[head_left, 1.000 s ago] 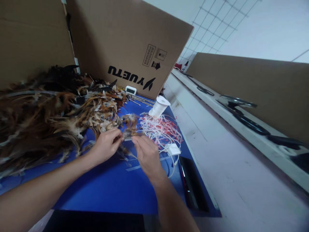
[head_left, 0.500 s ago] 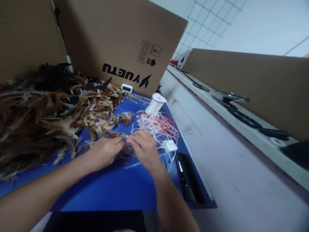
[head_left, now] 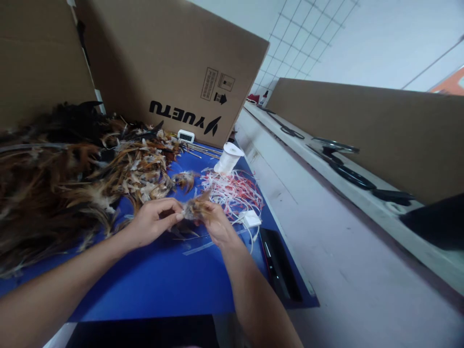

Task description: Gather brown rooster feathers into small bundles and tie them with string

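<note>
A small bunch of brown and grey feathers [head_left: 194, 209] is held above the blue table surface [head_left: 163, 285]. My right hand [head_left: 216, 224] grips its brown feathery side, fingers curled round it. Thumb and forefinger of my left hand [head_left: 154, 221] pinch at the fluffy grey end. A large heap of brown, black and cream feathers [head_left: 79, 179] spreads to the left of my hands. Just beyond them lies another small feather bunch [head_left: 185, 180]. Tangled red and white strips [head_left: 235, 191] lie beyond my right hand, with a white spool [head_left: 229, 157] standing behind them.
A cardboard box [head_left: 163, 58] stands at the back, with a small white digital display [head_left: 186, 136] and thin sticks [head_left: 203, 150] before it. On the right are a white plug [head_left: 251, 219] with cable and a black glossy object [head_left: 281, 266]. A ledge [head_left: 362, 193] holds dark tools.
The feather bunch has turned over and up, its brown side now lying over my right hand. My hands have drawn slightly apart. The whole view has shifted a little.
</note>
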The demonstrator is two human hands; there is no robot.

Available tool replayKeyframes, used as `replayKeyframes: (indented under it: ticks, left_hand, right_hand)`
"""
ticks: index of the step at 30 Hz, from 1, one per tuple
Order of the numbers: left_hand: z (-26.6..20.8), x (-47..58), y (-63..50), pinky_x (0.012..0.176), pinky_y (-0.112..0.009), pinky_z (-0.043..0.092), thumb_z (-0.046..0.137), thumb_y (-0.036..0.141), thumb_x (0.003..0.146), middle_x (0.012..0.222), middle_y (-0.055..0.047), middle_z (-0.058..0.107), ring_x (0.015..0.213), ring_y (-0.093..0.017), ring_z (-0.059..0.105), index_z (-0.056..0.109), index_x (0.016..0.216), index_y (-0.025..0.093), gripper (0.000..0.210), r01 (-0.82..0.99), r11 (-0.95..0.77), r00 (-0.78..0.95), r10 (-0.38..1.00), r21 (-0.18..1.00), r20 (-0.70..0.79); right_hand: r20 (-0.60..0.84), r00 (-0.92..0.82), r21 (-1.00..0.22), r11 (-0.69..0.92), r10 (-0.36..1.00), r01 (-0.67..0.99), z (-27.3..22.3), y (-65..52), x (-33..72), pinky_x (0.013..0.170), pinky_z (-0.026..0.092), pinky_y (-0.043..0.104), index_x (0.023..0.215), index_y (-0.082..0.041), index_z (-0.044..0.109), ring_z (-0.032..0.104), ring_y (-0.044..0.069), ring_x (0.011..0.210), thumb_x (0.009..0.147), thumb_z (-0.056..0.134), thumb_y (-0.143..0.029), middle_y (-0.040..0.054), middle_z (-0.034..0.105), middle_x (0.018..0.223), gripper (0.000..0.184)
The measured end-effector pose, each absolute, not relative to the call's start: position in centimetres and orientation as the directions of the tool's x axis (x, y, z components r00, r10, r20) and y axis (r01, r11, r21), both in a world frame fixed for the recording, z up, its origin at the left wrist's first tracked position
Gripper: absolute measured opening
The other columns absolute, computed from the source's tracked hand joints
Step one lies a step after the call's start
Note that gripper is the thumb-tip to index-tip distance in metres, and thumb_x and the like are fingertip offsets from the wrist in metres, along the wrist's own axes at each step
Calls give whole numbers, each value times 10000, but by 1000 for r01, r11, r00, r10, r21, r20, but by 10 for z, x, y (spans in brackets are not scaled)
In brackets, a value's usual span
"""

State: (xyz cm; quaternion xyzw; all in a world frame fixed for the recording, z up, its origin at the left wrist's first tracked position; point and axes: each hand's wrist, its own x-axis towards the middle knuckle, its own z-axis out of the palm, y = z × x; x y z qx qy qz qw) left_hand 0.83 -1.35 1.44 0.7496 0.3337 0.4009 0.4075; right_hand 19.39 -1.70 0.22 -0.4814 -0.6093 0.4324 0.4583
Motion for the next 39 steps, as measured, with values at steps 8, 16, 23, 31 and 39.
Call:
replayKeyframes:
  ticks: [8,16,23,31,39]
  left_hand:
    - [6,6,-4,493,-219,391,587,370,829,540,29,539,476,-117,501,604,726,176,220,259,-351,296,916,900,272]
    - [-2,8,-6,690,-264,434,468,180,874,777,-47,638,734,-167,588,601,779,178,163,486,-652,465,757,582,460]
    - [-5,6,-10,630,-243,414,415,159,913,710,-31,566,657,-144,541,579,760,184,225,492,-793,623,609,360,491]
    - [3,7,-8,663,-233,443,478,186,914,764,-48,643,718,-142,589,615,794,168,183,262,-797,661,559,544,501]
    - [4,6,-5,680,-238,479,565,274,873,814,-41,683,700,-134,613,643,758,157,182,199,-577,481,762,792,434]
  right_hand:
    - [160,-133,-953,188,978,238,1,-27,186,541,428,231,702,-186,688,528,114,556,761,658,-312,-15,619,618,142]
    - [453,-286,-621,529,844,578,13,-42,186,736,445,269,811,-205,691,570,147,754,898,525,-224,19,620,759,189]
    - [522,-310,-561,594,794,577,17,-36,194,848,428,325,826,-201,689,538,166,856,919,522,-237,33,642,815,194]
    - [22,-245,-997,39,969,62,17,-22,201,560,380,248,685,-179,673,485,99,543,688,754,-372,-35,579,594,209]
    - [-84,-232,-953,-147,969,-267,3,-20,192,491,344,232,673,-196,671,466,96,507,591,814,-335,-25,591,584,216]
